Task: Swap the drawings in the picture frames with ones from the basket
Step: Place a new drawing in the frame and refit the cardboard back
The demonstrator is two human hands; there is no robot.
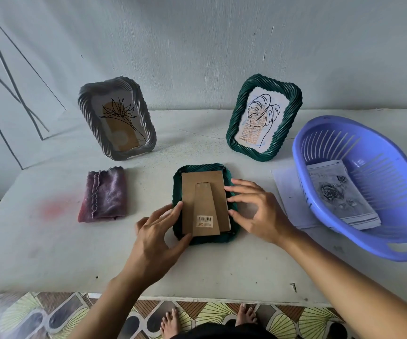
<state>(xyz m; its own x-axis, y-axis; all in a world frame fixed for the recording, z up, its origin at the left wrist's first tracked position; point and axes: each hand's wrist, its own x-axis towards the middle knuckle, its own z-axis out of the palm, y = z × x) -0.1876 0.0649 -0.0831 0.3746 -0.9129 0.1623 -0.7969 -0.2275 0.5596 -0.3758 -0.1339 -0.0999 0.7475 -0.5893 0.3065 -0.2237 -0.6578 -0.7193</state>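
A dark green picture frame (231,237) lies face down in the middle of the table, its brown cardboard back (203,189) and folded stand facing up. My left hand (157,234) touches the frame's left edge and bottom with spread fingers. My right hand (258,209) touches the right edge of the cardboard back with its fingertips. A grey frame (148,133) with a flower drawing stands at the back left. A green frame (288,128) with a leaf drawing stands at the back right. The purple basket (398,250) at right holds a stack of drawings (339,194), a rose on top.
A folded purple cloth (104,194) lies left of the face-down frame. A white sheet of paper (288,192) lies partly under the basket. The wall is close behind the standing frames. The table's front edge runs near my body, with my bare feet on a patterned floor below.
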